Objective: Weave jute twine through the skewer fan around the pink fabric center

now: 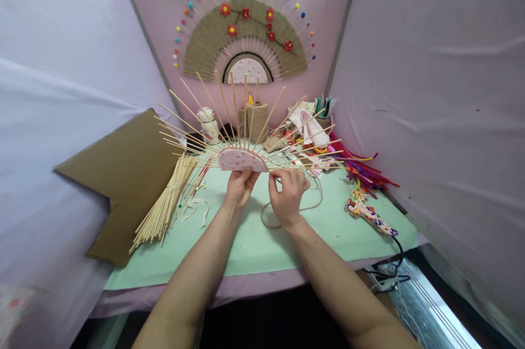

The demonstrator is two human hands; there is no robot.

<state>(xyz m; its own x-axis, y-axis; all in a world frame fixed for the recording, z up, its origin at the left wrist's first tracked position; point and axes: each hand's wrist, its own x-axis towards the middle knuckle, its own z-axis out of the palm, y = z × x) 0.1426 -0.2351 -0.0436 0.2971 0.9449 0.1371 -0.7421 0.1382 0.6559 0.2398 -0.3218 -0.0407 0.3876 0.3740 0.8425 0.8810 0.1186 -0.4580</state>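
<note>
- Right above the left hand, yeah? It's pinching that pink half-circle, sticks fanning beyond.
- Yep. The right hand pinches by its corner, can't tell on what; cord loops underneath.

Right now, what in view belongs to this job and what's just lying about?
Likely in use:
pink half-disc with radiating sticks, in your left hand
cord by your right hand

Apparently lying about:
bundled sticks
brown board
glue gun
pipe cleaners
</note>
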